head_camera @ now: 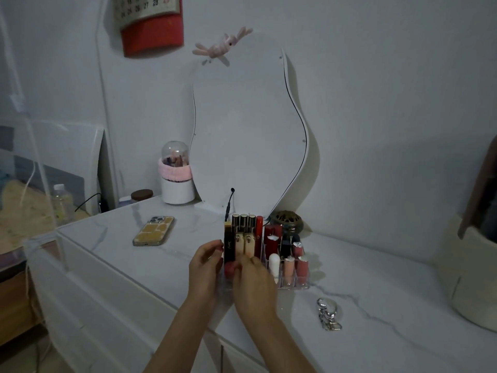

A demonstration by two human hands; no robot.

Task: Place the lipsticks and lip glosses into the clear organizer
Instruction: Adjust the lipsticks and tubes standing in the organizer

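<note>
White dresser top (376, 265): both hands (231, 273) close together, gripping black lipstick (229, 249) at organizer (294, 285).

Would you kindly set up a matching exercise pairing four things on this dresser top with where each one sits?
Things:
1. phone
2. keychain
3. white brush holder
4. clear organizer

Places:
A. near front edge, right of the hands
B. back, left of the mirror
C. flat, left of the organizer
D. centre, in front of the mirror, hands on it

Pairs: 1-C, 2-A, 3-B, 4-D
</note>
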